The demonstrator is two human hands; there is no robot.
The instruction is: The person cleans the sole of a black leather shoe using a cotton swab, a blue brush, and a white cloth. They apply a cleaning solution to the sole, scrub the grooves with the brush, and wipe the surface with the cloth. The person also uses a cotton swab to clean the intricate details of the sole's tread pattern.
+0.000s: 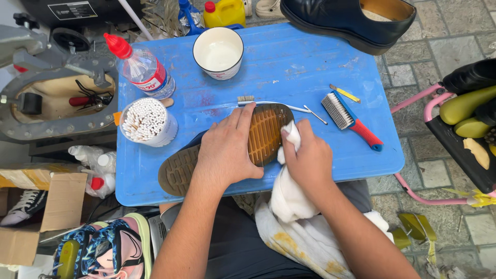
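Nearest the lens, two bare forearms reach up from the lap to a shoe (268, 135) lying sole-up on the blue surface (289, 67). The left hand (226, 151) is spread flat over the sole, pinning it; the right hand (308, 157) is closed around a bunched white cloth (290, 194), pressed at the sole's edge near the toe. The shoe's heel end sits just beside the surface's near edge, so a hard rub toward the body could, I judge, slide it off into the lap. A toothbrush (268, 103) touches the toe, and the tub of cotton swabs (147, 123) stands near the left wrist; a wide sweep might knock either. The bottle (142, 67), cup (218, 52) and red-handled brush (351, 120) lie apart. Open room remains at the far middle and right of the shoe.
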